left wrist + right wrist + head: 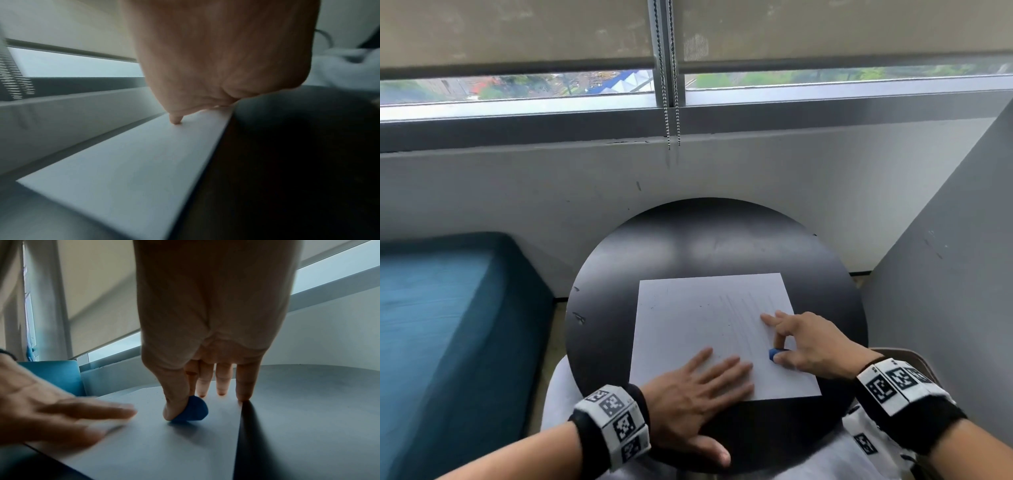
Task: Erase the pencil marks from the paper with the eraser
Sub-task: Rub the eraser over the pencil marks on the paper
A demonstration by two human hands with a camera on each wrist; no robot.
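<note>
left hand (697, 394) flat, fingers straight, pressing paper (688, 325) on round black table (602, 274) | right hand (811, 346) pinches blue eraser (774, 353) against paper's right side | faint pencil marks (732, 308) above

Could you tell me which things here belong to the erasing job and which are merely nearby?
Belong to the job:
paper
pencil marks
blue eraser
right hand pinching the eraser
left hand flat on the paper

Merely nearby:
round black table
teal cushion
blind chains

One paper (709, 329), one eraser (774, 353), one table (619, 274), two hands.
</note>
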